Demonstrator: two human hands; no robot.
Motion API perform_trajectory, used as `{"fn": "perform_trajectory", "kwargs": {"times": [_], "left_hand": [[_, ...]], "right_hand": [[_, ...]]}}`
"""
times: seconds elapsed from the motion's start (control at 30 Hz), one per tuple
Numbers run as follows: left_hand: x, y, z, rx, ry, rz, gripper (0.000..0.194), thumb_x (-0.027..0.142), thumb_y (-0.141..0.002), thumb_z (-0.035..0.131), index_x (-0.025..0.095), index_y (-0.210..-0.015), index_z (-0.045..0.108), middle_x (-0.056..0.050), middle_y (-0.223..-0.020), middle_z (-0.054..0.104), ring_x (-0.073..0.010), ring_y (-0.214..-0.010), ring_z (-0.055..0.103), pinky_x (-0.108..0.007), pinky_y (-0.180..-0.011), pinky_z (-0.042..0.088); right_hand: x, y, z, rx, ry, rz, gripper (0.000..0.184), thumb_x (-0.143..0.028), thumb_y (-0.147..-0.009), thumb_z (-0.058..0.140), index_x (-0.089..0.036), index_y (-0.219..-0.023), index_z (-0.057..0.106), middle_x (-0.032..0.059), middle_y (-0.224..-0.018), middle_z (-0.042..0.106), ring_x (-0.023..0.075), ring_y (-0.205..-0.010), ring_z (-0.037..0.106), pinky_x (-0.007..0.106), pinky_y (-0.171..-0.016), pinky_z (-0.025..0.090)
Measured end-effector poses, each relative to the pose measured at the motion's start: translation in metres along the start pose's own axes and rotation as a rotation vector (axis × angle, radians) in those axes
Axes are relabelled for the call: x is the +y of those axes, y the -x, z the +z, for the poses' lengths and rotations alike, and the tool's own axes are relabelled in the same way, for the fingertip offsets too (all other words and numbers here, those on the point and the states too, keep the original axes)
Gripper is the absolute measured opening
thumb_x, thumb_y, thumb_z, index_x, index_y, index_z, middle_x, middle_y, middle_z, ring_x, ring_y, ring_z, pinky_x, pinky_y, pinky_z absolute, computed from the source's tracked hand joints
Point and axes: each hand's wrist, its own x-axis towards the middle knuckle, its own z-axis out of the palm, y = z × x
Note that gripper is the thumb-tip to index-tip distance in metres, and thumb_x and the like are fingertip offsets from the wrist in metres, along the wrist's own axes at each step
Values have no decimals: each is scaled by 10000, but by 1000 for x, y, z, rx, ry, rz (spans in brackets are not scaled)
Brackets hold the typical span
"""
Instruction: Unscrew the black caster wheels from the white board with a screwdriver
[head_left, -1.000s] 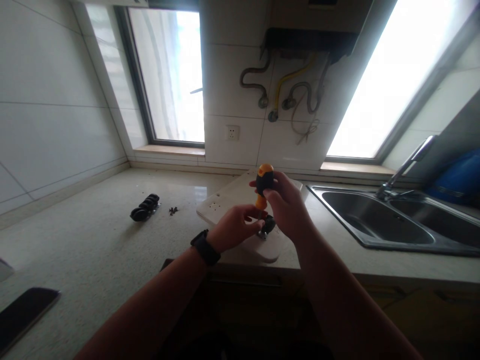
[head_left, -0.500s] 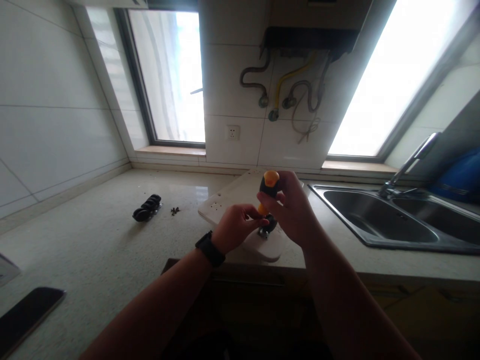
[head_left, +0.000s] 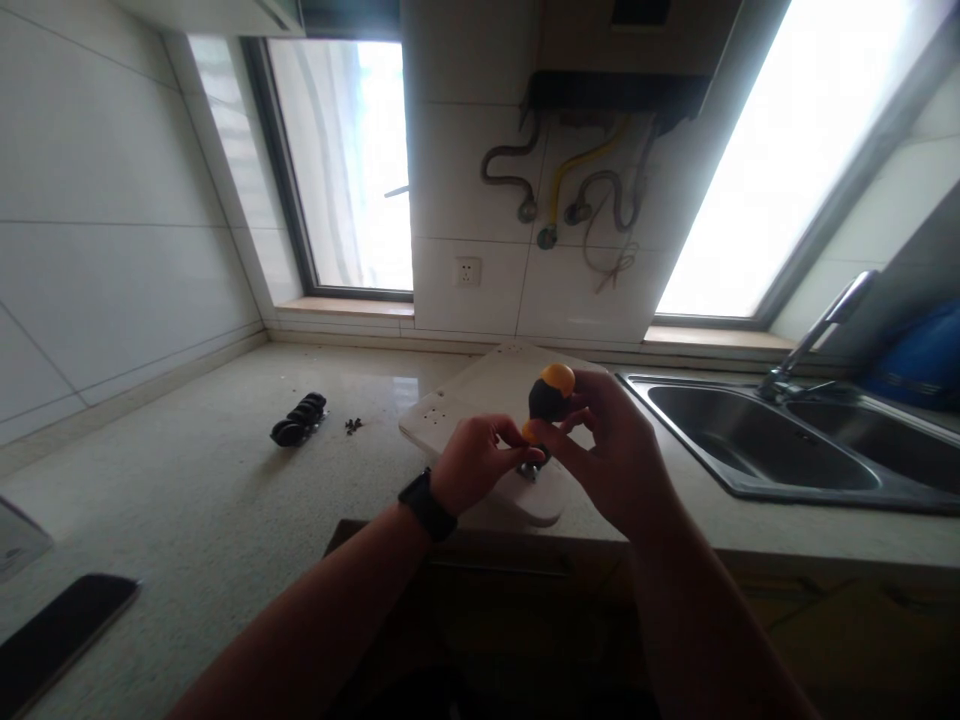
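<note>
My right hand (head_left: 613, 452) grips a stubby screwdriver (head_left: 549, 400) with a black and orange handle, its butt end tilted up toward the right. Close beneath it, my left hand (head_left: 478, 462) is closed, thumb and forefinger pinched near the screwdriver's lower end. What sits between those fingertips is too small to make out. Under both hands is a caster wheel (head_left: 531, 470), dark with a shiny metal part, mostly covered by the fingers. It rests on a pale board (head_left: 465, 400) with small holes, lying on the countertop. The screwdriver's tip is hidden.
Several black casters (head_left: 298, 420) stand in a row on the countertop (head_left: 225, 500) to the left, beside a small pile of screws (head_left: 353, 426). A dark phone-like slab (head_left: 67, 620) lies at the near left. The steel sink (head_left: 750, 440) and tap (head_left: 817, 330) are at the right.
My right hand has shifted slightly right, and its fingers have loosened around the handle. The screwdriver's butt now leans further right. My left hand stays pinched at nearly the same place.
</note>
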Motion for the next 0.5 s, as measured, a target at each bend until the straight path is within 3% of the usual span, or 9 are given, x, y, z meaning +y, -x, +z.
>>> {"fn": "perform_trajectory", "kwargs": {"times": [0.33, 0.5], "left_hand": [[-1, 1, 1, 25, -21, -11, 390, 541, -810, 812, 172, -777, 686, -5, -708, 676, -153, -643, 559, -283, -602, 383], [-1, 2, 3, 26, -9, 29, 327, 480, -846, 794, 180, -766, 692, -26, -740, 710, -173, -683, 602, -296, -643, 425]], "right_hand": [[-6, 9, 5, -45, -16, -54, 421, -214, -909, 624, -294, -1320, 577, 75, -1177, 717, 241, -987, 720, 411, -743, 615], [-9, 11, 5, -39, 69, -76, 466, -287, -859, 731, -280, -1294, 565, 67, -1123, 709, 236, -931, 701, 414, -743, 602]]}}
